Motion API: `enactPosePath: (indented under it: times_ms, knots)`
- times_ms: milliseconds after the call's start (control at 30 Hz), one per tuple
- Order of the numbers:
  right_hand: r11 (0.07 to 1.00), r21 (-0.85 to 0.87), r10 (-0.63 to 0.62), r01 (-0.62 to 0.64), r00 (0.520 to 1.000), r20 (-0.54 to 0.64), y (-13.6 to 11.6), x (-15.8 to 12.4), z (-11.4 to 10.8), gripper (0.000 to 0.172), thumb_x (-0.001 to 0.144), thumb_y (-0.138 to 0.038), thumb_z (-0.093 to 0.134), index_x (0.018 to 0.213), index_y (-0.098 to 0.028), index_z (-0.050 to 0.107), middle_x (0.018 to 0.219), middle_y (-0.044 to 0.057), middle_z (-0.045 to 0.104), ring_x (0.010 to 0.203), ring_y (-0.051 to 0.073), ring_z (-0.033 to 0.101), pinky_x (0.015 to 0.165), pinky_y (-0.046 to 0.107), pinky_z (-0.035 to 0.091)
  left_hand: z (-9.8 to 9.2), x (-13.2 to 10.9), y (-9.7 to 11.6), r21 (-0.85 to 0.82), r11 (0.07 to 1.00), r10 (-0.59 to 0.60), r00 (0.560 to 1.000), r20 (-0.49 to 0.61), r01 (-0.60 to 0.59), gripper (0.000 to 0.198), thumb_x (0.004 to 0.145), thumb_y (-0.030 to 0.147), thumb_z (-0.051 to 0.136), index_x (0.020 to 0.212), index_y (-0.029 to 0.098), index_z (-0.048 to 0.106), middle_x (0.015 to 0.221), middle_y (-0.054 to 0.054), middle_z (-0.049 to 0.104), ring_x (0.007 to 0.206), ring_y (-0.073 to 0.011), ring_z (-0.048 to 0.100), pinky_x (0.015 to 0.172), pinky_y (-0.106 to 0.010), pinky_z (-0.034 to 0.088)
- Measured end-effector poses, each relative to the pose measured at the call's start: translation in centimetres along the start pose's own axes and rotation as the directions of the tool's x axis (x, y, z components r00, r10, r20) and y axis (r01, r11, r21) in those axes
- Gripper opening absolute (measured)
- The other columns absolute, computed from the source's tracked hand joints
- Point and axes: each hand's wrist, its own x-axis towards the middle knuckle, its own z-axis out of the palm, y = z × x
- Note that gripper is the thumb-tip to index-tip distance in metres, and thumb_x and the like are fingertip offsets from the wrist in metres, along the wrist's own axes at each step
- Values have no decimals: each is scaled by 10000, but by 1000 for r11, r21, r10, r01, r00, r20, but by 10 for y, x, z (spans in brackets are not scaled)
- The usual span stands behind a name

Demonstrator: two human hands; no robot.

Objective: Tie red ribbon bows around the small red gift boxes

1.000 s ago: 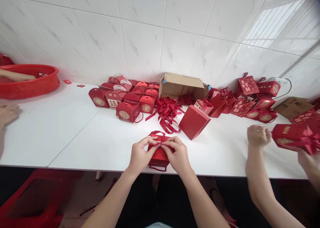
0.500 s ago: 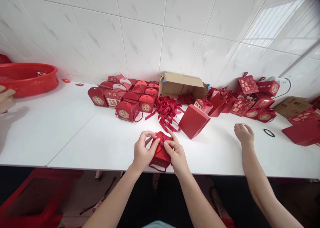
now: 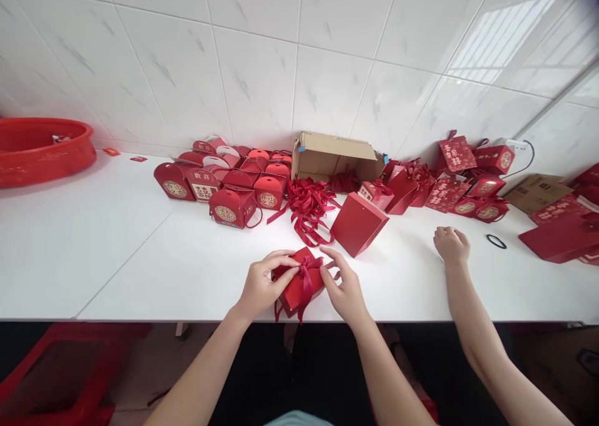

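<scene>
A small red gift box (image 3: 292,292) sits near the table's front edge, with a dark pink ribbon (image 3: 306,282) tied in a bow on its top. One ribbon tail hangs down over the near side of the box. My left hand (image 3: 266,282) pinches the bow's left side between thumb and fingers. On the other side, my right hand (image 3: 345,287) has thumb and fingers closed at the bow's right loop, its index finger raised. Just behind the hands lies a heap of loose red ribbons (image 3: 311,204). A larger red box (image 3: 358,223) leans to the right of that heap.
Several closed red gift boxes (image 3: 234,208) stand at back left. An open cardboard box (image 3: 337,154) rests by the wall. Red bags and boxes (image 3: 452,192) pile up at right, near a black ring (image 3: 496,241). Another person's hand (image 3: 452,245) rests at right. A red basin (image 3: 47,158) stands far left.
The small box has turned, and the bow's tail now hangs toward me. My right hand has shifted right to the bow's loop. A person's hand at far left has left view.
</scene>
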Motion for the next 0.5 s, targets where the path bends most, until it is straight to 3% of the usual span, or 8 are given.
enactPosePath:
  times_ms: [100,233,400,500]
  knots:
    - [982,-124,-134,143,988,77,2,10,-7,335,838,-217,515,1170,-221,564,1067,68,670,853,179,615,750,324,484,-4,1,3,10,1000,-5,999,40,4,118,820,256,600,863,206,698,1077,-76,670,998,-196,639,866,-296,515]
    - [943,-255,-197,213,977,86,-11,16,-18,232,824,-193,541,1042,-202,619,835,40,683,764,175,607,747,322,481,-5,2,4,35,999,14,998,55,-16,110,822,247,594,860,202,687,1073,-71,666,980,-188,640,876,-291,503]
    - [911,-364,-63,192,939,337,-41,14,-44,317,829,-318,599,1134,-233,593,709,0,672,650,168,594,632,289,463,-6,5,4,50,998,44,997,65,-47,103,829,235,580,851,194,673,1049,-73,659,952,-182,638,797,-269,519]
    - [910,-358,-61,211,920,388,-45,24,-49,306,882,-410,520,1096,-228,641,901,52,691,730,170,616,653,291,475,-11,7,6,77,992,95,990,104,-104,95,827,213,576,857,195,664,1033,-66,650,946,-172,630,797,-266,512]
